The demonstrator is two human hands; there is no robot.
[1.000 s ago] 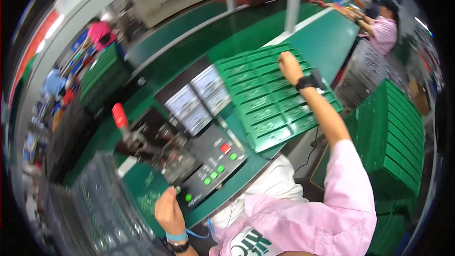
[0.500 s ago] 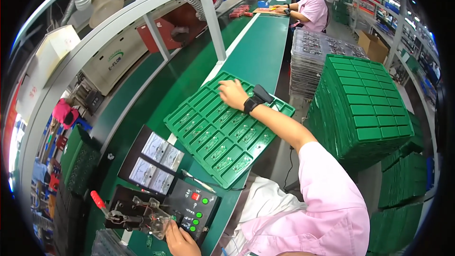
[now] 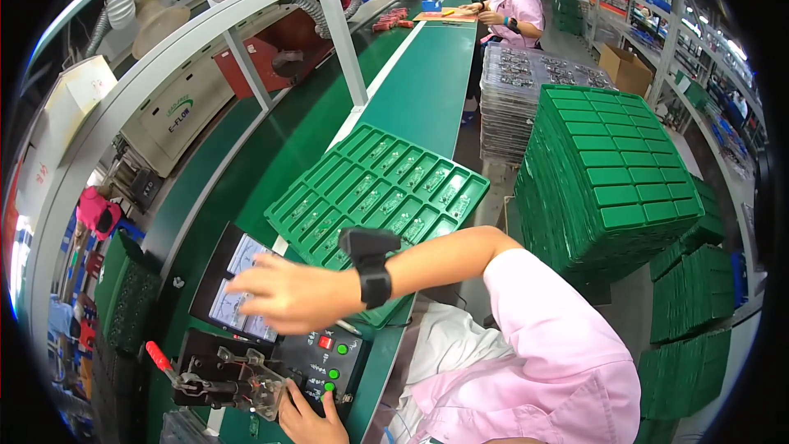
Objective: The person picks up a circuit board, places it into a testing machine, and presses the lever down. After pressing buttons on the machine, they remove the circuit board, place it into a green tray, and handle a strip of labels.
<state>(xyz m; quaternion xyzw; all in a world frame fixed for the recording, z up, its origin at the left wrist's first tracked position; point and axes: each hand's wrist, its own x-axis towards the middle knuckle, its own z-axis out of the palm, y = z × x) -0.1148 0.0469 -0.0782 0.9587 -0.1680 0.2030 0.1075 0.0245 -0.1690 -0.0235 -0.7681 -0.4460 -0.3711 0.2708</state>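
My right hand (image 3: 288, 292) is hovering open-fingered over the meter panel (image 3: 238, 288); my left hand (image 3: 311, 419) is pressing the control box (image 3: 325, 362), holding nothing

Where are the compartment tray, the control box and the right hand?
green compartment tray (image 3: 386, 185), head view, middle of its grid.
black control box (image 3: 316, 358), head view, its button face.
right hand (image 3: 288, 292), head view, back of hand.

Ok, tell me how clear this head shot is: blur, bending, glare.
Head view: strong fisheye, so the conveyor belt and frame post bow toward the black rim; the right hand is smeared by motion, while the green tray is sharp; windows at far right are washed out.
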